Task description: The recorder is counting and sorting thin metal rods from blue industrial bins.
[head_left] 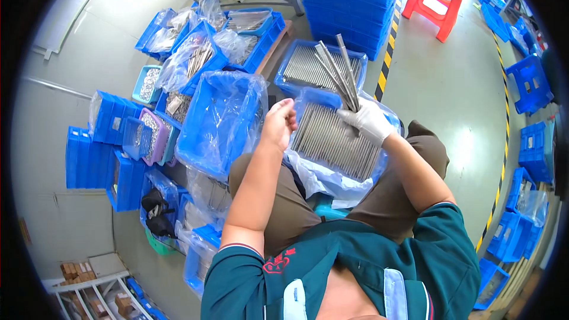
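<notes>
Rods (pixel 339 71) fan upward at centre frame from the gloved right hand (pixel 368 120) clenched round their lower ends, above the lined tray (pixel 332 142), while the bare left hand (pixel 278 123), loosely curled and empty, should probably square them gently.

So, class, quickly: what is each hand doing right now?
Left hand: bare, fingers curled, nothing visibly held.
Right hand: gloved, closed on a bundle of metal rods.

Pale grey floor (pixel 450 83) with a yellow-black stripe (pixel 388 53), red stool (pixel 437 1), stacked blue crates (pixel 349 0).
</notes>
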Demonstrator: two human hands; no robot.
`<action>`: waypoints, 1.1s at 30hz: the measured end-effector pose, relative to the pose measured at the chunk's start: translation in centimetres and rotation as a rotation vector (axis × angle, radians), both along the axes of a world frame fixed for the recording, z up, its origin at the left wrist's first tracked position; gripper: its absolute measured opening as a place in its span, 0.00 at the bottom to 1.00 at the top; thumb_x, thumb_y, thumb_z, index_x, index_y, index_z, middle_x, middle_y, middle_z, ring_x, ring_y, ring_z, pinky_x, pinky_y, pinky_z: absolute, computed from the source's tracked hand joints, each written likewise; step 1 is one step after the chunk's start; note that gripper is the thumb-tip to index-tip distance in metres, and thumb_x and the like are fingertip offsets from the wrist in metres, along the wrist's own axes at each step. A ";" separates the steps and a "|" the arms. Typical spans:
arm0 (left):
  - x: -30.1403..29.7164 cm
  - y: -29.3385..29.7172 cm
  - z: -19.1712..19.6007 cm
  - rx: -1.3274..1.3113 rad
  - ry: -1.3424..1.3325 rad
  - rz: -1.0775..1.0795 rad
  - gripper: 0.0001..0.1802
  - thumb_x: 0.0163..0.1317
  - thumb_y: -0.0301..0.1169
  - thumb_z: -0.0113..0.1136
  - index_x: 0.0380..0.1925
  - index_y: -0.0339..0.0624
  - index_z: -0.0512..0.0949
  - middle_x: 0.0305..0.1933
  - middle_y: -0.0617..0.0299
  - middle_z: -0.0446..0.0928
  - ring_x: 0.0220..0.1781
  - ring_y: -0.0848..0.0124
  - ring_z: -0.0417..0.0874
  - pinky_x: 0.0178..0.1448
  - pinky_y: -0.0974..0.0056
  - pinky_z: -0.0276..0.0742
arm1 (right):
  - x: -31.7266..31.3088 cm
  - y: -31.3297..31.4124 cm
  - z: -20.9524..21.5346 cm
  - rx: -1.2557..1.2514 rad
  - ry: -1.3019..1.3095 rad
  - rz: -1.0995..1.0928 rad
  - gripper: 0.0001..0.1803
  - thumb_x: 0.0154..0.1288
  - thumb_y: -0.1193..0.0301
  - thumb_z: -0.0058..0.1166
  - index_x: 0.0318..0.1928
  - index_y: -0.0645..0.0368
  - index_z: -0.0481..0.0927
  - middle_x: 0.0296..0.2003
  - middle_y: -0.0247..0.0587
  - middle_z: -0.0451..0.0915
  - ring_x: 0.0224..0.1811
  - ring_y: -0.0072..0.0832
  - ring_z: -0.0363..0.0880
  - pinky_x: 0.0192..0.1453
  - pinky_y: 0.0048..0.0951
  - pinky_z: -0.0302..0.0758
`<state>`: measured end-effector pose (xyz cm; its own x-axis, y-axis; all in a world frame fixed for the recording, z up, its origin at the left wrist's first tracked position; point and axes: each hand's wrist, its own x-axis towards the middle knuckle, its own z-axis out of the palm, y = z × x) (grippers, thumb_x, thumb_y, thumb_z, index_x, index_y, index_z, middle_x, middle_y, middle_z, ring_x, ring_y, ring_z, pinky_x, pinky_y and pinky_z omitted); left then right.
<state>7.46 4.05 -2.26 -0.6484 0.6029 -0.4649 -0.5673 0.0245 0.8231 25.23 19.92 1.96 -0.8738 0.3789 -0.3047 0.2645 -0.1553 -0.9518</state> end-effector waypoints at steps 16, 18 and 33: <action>-0.9 -0.6 2.6 0.551 -0.306 0.134 0.33 0.66 0.56 0.38 0.46 0.32 0.66 0.44 0.43 0.73 0.49 0.52 0.75 0.56 0.50 0.71 | 0.1 -2.6 -2.9 0.581 -0.055 0.056 0.13 0.60 0.64 0.55 0.35 0.63 0.76 0.21 0.48 0.76 0.24 0.36 0.78 0.32 0.32 0.72; -0.7 -0.5 2.8 0.552 -0.292 0.132 0.34 0.65 0.57 0.40 0.47 0.31 0.66 0.44 0.43 0.73 0.49 0.52 0.75 0.57 0.51 0.71 | 0.0 -2.5 -3.0 0.572 -0.054 0.040 0.13 0.60 0.64 0.55 0.34 0.63 0.76 0.22 0.48 0.76 0.24 0.36 0.78 0.33 0.32 0.72; 1.4 0.8 1.9 0.222 0.649 0.061 0.43 0.66 0.57 0.35 0.62 0.25 0.52 0.58 0.45 0.66 0.59 0.63 0.70 0.64 0.62 0.63 | -0.4 -2.5 -2.5 0.546 -0.106 -0.022 0.12 0.60 0.64 0.55 0.36 0.61 0.77 0.25 0.50 0.76 0.29 0.41 0.78 0.36 0.33 0.72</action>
<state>8.86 4.89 -0.38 -0.7896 0.5925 0.1594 0.0472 -0.2003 0.9786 24.80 17.43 -0.58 -0.8391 0.5243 -0.1447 0.3656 0.3467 -0.8638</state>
